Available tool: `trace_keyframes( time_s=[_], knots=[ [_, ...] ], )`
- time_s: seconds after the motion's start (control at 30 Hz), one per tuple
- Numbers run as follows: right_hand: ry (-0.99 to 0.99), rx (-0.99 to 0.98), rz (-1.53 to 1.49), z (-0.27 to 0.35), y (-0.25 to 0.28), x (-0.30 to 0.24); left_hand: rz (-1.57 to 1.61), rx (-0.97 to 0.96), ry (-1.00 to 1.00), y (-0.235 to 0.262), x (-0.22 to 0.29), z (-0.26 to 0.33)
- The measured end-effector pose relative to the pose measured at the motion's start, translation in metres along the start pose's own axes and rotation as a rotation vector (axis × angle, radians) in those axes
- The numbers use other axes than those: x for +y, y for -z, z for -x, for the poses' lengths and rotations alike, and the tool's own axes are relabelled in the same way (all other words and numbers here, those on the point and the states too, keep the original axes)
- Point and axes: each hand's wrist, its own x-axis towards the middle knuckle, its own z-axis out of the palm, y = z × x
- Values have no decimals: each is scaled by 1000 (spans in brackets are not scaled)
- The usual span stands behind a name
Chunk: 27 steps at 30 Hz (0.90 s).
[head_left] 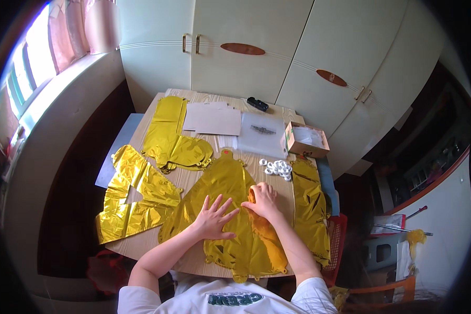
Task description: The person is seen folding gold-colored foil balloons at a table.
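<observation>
A large flat gold foil balloon (214, 183) lies in front of me on the table. My left hand (215, 216) rests on it, palm down, with its fingers spread. My right hand (263, 201) is closed around the upper end of a rolled or folded orange-gold foil strip (268, 240) along the balloon's right side. The strip runs down toward the near table edge. Whether it is part of the same balloon I cannot tell. Right of that hand lies another long gold foil balloon (310, 209).
More gold foil balloons lie at the left (136, 188) and far left (165, 131). Beyond are white sheets (214, 119), a clear plastic sheet (259, 137), a black object (257, 103), a small box with white contents (307, 153) and several white ribbon rolls (277, 169). Cabinets (246, 31) stand behind the table.
</observation>
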Motion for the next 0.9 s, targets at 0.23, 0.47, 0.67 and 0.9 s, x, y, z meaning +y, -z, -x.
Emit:
trace_keyframes(
  time_s=[0.23,0.47,0.67,0.9],
  knots=[
    [-127,-90,-9,-7,3,5,3,-7,-1,-1,0,-1],
    [-201,-203,-167,-6,17,13,6,-18,-2,-1,0,0],
    [-213,-280,-403,9,20,30,6,-24,6,0,-1,1],
    [-290,-97,-1182,42,5,25,16,-27,5,1,0,0]
  ],
)
